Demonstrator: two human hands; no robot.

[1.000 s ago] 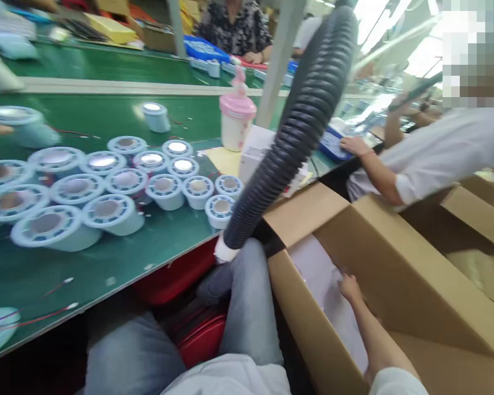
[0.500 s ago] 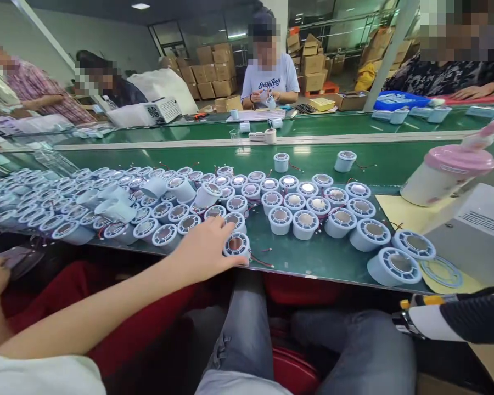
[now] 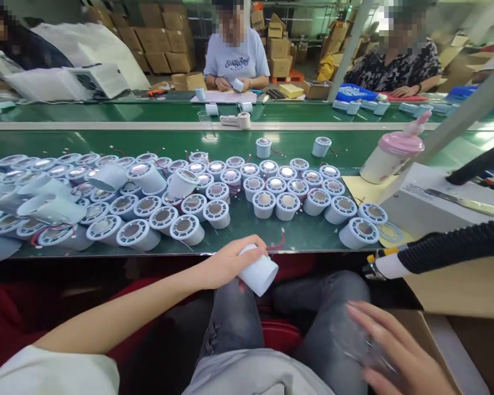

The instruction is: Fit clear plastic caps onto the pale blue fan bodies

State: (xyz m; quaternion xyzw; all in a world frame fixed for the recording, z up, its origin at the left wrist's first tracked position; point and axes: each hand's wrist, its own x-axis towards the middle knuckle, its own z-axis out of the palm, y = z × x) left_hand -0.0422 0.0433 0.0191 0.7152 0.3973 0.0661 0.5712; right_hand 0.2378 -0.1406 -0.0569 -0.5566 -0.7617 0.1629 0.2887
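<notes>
My left hand (image 3: 226, 262) is closed around a pale blue round part (image 3: 258, 273) with red wires, held just off the near edge of the green belt (image 3: 247, 230) above my lap. My right hand (image 3: 395, 356) hovers at the lower right over my knee, blurred, with fingers stretched out; something clear and thin seems to lie in it, but I cannot make it out. Several more pale blue round parts (image 3: 214, 211) with metal centres crowd the belt in front of me.
A ribbed black hose with a white nozzle (image 3: 432, 249) reaches in from the right above an open cardboard box (image 3: 456, 291). A pink-lidded cup (image 3: 389, 153) and a white box (image 3: 428, 200) stand at right. Other people sit across the belt.
My left hand has lifted one round part off the belt's edge and drawn it toward my lap. My right hand has come into view at the lower right.
</notes>
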